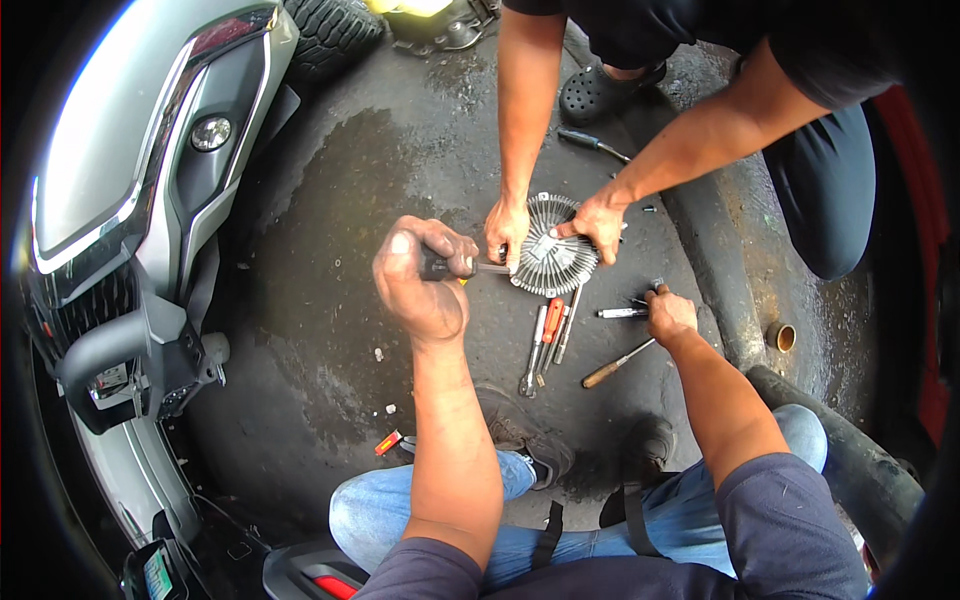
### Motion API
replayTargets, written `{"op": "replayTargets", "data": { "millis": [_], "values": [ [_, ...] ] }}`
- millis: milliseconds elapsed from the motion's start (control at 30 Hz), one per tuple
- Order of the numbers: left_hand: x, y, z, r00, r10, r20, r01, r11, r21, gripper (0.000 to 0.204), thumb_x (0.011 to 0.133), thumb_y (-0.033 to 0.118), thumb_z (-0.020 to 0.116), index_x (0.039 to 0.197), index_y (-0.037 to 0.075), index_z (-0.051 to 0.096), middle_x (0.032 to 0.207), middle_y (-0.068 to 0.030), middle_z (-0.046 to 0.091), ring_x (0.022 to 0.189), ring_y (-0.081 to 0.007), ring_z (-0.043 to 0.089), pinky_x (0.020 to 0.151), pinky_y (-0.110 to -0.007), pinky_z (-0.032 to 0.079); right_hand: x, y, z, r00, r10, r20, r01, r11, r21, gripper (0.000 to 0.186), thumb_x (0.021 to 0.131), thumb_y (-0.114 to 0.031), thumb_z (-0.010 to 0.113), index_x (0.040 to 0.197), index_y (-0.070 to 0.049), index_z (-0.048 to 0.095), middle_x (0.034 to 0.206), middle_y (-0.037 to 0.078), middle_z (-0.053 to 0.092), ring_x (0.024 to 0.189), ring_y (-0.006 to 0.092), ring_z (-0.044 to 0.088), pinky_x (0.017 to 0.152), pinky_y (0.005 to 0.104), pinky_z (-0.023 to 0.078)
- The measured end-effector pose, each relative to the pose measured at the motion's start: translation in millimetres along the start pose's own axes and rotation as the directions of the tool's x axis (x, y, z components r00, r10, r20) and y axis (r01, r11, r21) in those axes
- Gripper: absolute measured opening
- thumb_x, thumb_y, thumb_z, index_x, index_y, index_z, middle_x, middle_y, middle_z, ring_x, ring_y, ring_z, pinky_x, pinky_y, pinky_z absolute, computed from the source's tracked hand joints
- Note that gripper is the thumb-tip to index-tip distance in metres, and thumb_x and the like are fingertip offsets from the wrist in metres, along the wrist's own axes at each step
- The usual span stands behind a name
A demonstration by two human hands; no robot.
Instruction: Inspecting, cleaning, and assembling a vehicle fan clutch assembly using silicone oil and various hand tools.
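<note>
My left hand (pixel 428 275) is closed round the dark handle of a screwdriver (pixel 436 266). Its shaft reaches right to the rim of a round, finned metal fan clutch (pixel 562 262) on the floor. A co-worker's left hand (pixel 597 228) and right hand (pixel 507 232) press on the clutch from the far side. Right of it, my right hand (pixel 672 314) is low to the floor with curled fingers, beside a silver metal tool (pixel 622 313); what the fingers grip is partly hidden. Below the clutch lie a red-handled tool (pixel 552 322) and a ratchet (pixel 533 350).
A wooden-handled tool (pixel 603 374) lies near my shoes, and another screwdriver (pixel 580 139) by the co-worker's shoe (pixel 610 92). A vehicle bumper (pixel 190 190) stands at left. A dark pipe (pixel 715 240) runs along the right, near a small brown cup (pixel 782 337).
</note>
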State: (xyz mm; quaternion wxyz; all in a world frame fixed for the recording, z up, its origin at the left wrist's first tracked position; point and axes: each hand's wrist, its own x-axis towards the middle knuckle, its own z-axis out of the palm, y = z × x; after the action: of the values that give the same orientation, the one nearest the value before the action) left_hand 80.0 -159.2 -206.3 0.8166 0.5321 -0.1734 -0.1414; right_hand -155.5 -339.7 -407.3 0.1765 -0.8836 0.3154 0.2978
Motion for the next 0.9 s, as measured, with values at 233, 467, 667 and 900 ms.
{"op": "replayTargets", "data": {
  "millis": [233,467,667,900],
  "values": [
    [-11.6,-42.6,-16.0,1.000,-0.002,0.016,0.002,0.999,0.034,0.039,0.091,0.035,0.050,0.068,0.003,0.051,0.057,-0.0074,0.050,0.050,-0.0147,0.048,0.051,-0.029,0.039,-3.9,7.0,-26.2,0.999,-0.020,0.034,0.021,1.000,-0.014,0.028,0.087,-0.014,0.050,0.109,-0.018,0.068,0.106,0.012,0.069,0.101,0.0305,0.066,0.091,0.0429,0.049],
    [-32.4,-75.0,-27.8,0.997,0.018,-0.074,-0.010,0.994,0.107,0.039,0.090,0.037,0.048,0.068,0.005,0.050,0.054,-0.0059,0.047,0.046,-0.0160,0.046,0.053,-0.034,0.044,-7.7,7.4,-52.8,0.986,-0.087,0.145,0.106,0.986,-0.129,0.024,0.087,-0.018,0.057,0.108,-0.019,0.069,0.105,0.011,0.070,0.104,0.0279,0.065,0.102,0.0446,0.038],
    [-41.8,-87.3,-20.6,0.994,0.010,-0.110,-0.011,1.000,-0.014,0.038,0.093,0.032,0.047,0.068,0.003,0.050,0.057,-0.0072,0.049,0.049,-0.0153,0.048,0.049,-0.029,0.040,-15.3,-3.8,-62.0,0.978,-0.099,0.183,0.120,0.987,-0.110,0.025,0.087,-0.020,0.059,0.109,-0.018,0.070,0.105,0.012,0.069,0.105,0.0282,0.064,0.101,0.0443,0.041],
    [-42.8,-85.7,-5.0,0.998,-0.002,-0.069,-0.005,0.996,-0.089,0.040,0.095,0.033,0.046,0.069,0.002,0.050,0.058,-0.0071,0.050,0.050,-0.0141,0.048,0.051,-0.028,0.041,-20.1,-13.9,-84.5,0.961,-0.149,0.232,0.170,0.983,-0.070,0.026,0.086,-0.018,0.059,0.109,-0.016,0.070,0.106,0.012,0.069,0.104,0.0304,0.064,0.091,0.0412,0.050]
  ]
}}
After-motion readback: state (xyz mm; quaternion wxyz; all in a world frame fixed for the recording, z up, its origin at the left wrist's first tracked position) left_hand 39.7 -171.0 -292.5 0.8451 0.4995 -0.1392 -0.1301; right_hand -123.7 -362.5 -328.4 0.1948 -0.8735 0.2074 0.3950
